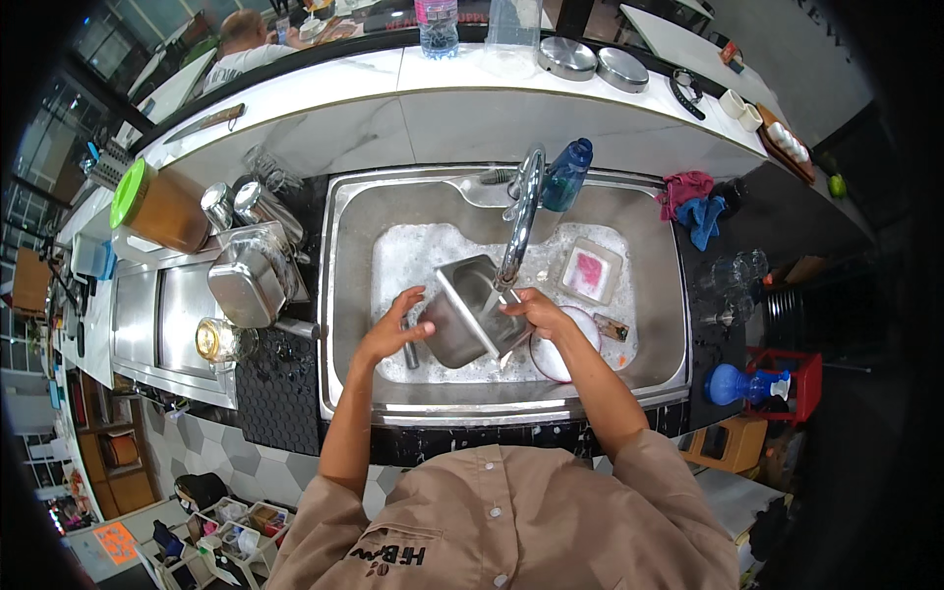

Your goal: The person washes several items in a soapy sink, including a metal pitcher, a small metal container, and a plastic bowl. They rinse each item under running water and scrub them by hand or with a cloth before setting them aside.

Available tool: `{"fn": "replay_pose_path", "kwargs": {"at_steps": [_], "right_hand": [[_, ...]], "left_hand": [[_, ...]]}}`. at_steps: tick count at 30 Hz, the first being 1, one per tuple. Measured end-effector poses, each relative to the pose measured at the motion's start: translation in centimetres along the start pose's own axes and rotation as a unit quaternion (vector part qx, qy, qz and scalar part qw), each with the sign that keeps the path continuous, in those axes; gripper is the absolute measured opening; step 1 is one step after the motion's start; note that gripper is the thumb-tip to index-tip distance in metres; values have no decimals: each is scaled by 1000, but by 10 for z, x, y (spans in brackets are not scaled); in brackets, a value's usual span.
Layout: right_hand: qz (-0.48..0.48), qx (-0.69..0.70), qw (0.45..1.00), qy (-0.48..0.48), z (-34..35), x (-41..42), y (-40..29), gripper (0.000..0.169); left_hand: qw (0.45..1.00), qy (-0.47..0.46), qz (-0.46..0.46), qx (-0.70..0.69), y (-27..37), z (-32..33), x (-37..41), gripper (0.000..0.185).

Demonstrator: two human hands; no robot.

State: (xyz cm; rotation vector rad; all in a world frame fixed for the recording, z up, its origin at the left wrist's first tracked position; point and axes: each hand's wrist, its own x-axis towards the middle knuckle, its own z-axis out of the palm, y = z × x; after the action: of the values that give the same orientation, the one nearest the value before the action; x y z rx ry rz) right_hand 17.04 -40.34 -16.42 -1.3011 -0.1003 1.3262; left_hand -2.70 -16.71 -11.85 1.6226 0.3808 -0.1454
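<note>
My right hand (542,313) grips the right edge of a deep stainless-steel food pan (451,332). The pan is tilted beneath the chrome faucet (525,221), and a stream of water runs into it. My left hand (398,324) is spread just left of the pan, thumb close to its side, holding nothing. Under both hands, the sink (354,295) has white suds over its bottom. A metal handle (410,346) shows below my left hand. Near my right wrist are a round dish with a reddish rim (549,361) and a square container (608,284) with a pink sponge (588,269) in it.
A blue bottle (568,177) stands behind the faucet. Steel containers (247,284) and a glass jar (221,341) crowd the left counter. Pink (686,192) and blue cloths (702,220) lie to the right. A knife (210,122) rests on the ledge. Beyond the window sits a person (247,51).
</note>
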Motion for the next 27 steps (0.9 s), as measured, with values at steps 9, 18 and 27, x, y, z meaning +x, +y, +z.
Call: {"fn": "replay_pose_path", "kwargs": {"at_steps": [9, 18, 27], "right_hand": [[243, 381, 885, -116, -11, 21, 72, 27], [162, 334, 925, 79, -25, -17, 39, 45], [54, 214, 968, 120, -22, -35, 26, 55]], "left_hand": [[907, -40, -117, -402, -52, 12, 67, 62], [948, 31, -155, -276, -30, 74, 101, 68], [852, 163, -219, -448, -24, 98, 81, 36]]}}
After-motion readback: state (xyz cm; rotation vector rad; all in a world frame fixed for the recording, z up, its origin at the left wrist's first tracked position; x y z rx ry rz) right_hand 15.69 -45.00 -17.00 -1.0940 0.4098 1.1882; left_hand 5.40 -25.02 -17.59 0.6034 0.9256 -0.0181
